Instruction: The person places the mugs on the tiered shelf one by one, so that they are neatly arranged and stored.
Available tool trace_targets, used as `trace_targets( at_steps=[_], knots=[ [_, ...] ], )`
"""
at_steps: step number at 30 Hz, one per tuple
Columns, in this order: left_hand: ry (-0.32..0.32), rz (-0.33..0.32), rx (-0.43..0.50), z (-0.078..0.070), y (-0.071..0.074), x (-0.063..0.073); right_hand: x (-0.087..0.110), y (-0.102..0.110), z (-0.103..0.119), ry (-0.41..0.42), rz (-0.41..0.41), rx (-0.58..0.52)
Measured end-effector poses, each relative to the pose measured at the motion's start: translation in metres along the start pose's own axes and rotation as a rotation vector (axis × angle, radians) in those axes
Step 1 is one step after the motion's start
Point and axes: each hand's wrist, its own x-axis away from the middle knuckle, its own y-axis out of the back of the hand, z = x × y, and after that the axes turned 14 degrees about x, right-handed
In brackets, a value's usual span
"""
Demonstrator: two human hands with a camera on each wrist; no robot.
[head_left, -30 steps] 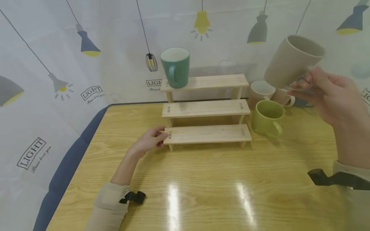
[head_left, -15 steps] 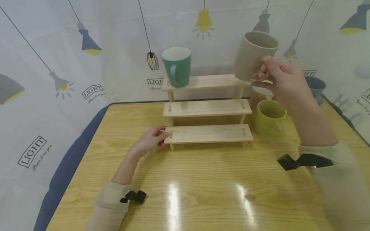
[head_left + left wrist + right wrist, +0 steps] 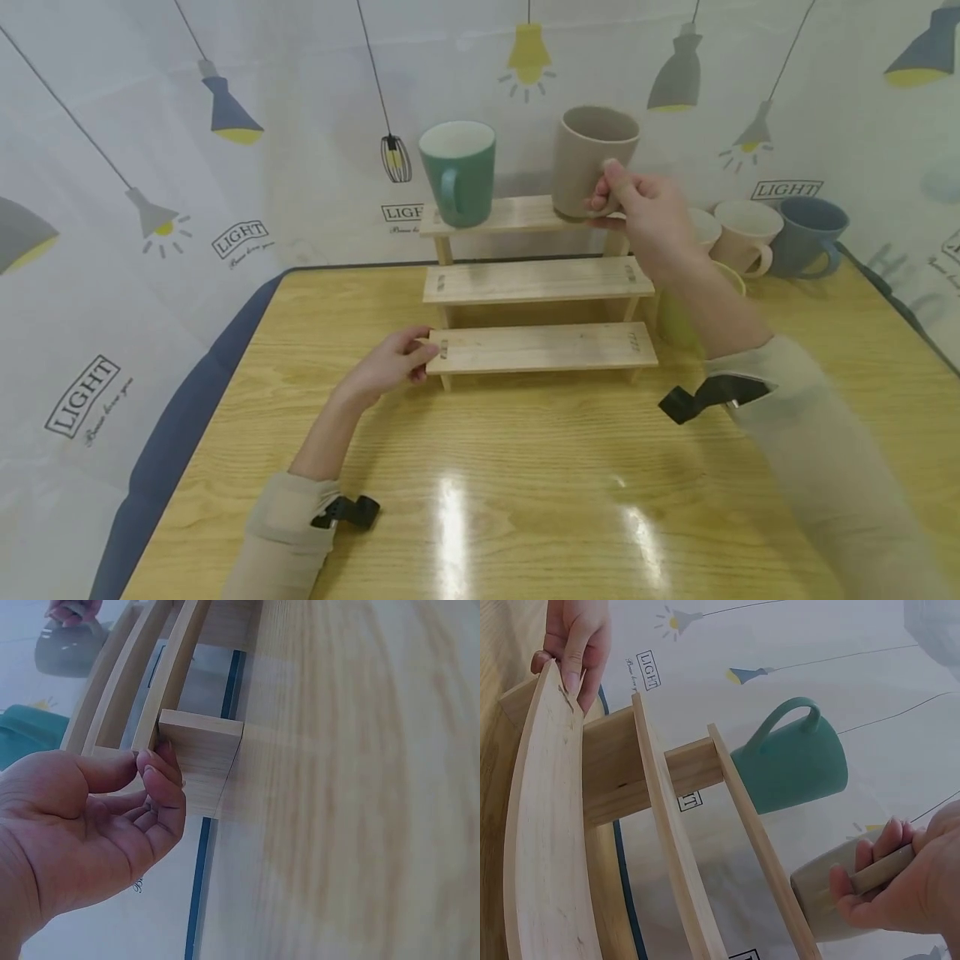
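Observation:
A three-step wooden shelf (image 3: 540, 279) stands on the table. My left hand (image 3: 390, 362) pinches the left end of its lowest board between thumb and fingers, which the left wrist view shows up close. By its handle, my right hand (image 3: 652, 208) grips a taupe mug (image 3: 588, 162), upright at the right part of the top board. In the right wrist view the base of that taupe mug (image 3: 825, 892) is at the board's edge; whether its weight rests there I cannot tell. On the same board's left end stands a teal mug (image 3: 459, 179), handle facing front.
Right of the shelf, a green mug (image 3: 675, 321) is partly hidden behind my right forearm. Behind it stand a pale mug (image 3: 703, 227), a light pinkish mug (image 3: 746, 233) and a blue mug (image 3: 810, 237). A printed curtain (image 3: 315, 125) hangs behind the wooden table (image 3: 525, 467).
My right hand has carried the taupe mug leftward and down, from the far right to the shelf's top board, and the mug has become upright. The left hand has stayed on the lowest board.

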Motion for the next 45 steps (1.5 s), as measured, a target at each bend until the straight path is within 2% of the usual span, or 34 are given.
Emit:
trace_targets(
  at_steps=[8,19,25,30,34,45],
  knots=[
    [-0.003,0.004,0.005,-0.001,-0.001,-0.002,-0.008,-0.019,-0.001,-0.033,-0.077,-0.048],
    [0.007,-0.005,0.008,-0.001,0.001,0.001,-0.014,-0.038,0.001,-0.044,-0.105,-0.007],
    [0.008,-0.002,0.008,0.001,0.003,0.002,-0.016,-0.043,0.0,-0.018,-0.064,0.032],
    [0.003,0.003,0.004,0.001,0.002,0.002,-0.016,-0.041,-0.003,0.031,-0.002,0.068],
    [-0.004,0.005,0.001,0.0,0.001,0.001,-0.016,-0.038,-0.006,0.063,0.015,0.078],
    [0.004,-0.005,0.024,0.001,0.0,0.001,-0.018,-0.031,-0.007,0.051,0.049,0.119]
  ],
)
